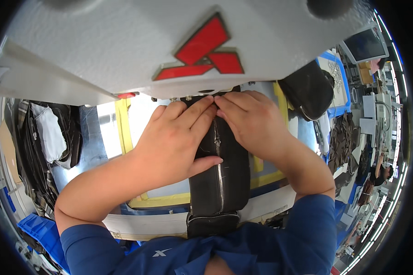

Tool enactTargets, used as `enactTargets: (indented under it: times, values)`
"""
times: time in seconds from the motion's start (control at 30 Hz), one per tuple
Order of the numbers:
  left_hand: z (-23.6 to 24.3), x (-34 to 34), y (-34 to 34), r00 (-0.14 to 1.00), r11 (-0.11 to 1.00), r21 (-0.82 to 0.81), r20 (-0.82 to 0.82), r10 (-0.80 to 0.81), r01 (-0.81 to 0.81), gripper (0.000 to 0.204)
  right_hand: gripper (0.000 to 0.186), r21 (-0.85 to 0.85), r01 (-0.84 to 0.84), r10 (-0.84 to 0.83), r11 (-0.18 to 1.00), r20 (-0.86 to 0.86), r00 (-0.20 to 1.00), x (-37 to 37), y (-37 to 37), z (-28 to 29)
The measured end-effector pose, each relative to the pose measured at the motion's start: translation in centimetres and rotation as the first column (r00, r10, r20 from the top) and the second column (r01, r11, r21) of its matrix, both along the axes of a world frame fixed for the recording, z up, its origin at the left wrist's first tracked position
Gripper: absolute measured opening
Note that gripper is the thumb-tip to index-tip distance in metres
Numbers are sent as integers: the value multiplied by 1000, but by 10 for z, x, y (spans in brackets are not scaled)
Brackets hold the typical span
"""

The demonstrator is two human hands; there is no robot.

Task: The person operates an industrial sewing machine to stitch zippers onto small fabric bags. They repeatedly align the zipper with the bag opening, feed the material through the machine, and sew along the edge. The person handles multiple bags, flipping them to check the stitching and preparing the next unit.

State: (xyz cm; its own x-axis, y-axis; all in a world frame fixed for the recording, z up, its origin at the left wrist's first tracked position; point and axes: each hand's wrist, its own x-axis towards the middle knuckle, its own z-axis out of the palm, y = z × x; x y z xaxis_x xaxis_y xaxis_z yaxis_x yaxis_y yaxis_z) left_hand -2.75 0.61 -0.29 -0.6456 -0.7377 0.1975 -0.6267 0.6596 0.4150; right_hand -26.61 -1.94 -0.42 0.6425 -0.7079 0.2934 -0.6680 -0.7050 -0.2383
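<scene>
A black fabric bag piece (231,174) with a silver zipper (220,183) lies lengthwise beneath a pale machine head (275,41) bearing a red emblem. My left hand (172,142) rests on it with fingers spread, index and middle fingertips at the upper part of the zipper, thumb across the zipper lower down. My right hand (252,123) has its bent fingers together on the fabric at the upper end, thumb and index pinched beside the zipper, touching the left fingertips. The piece's far end is hidden under the machine.
Stacked black zippered pieces (46,142) lie at the left, above a blue crate (39,231). Yellow tape (121,123) borders the work plate. At the right are a black item (307,89), a blue-rimmed tray (344,82), dark fabric piles (342,137) and another person (382,172) farther off.
</scene>
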Motion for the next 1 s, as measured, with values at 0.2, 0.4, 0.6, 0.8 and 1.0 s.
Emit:
enactTargets:
  times: [0.2,0.4,0.6,0.8,1.0]
  values:
    - [-4,6,-2,999,999,41,-50,-3,5,87,31,-17,-18,18,1000,3,1000,3,-3,1]
    - [-2,12,-7,995,993,113,-101,-13,25,78,21,22,4,-4,1000,6,1000,4,-5,5]
    - [0,17,-18,983,975,200,-175,-57,92,75,18,14,29,-29,999,-1,1000,6,-4,2]
    - [0,16,-15,984,979,188,-174,-47,80,75,19,-17,48,-48,999,27,998,5,-4,-3]
    - [3,27,-10,986,989,135,-143,86,-67,69,19,38,102,-99,994,-76,992,34,-8,4]
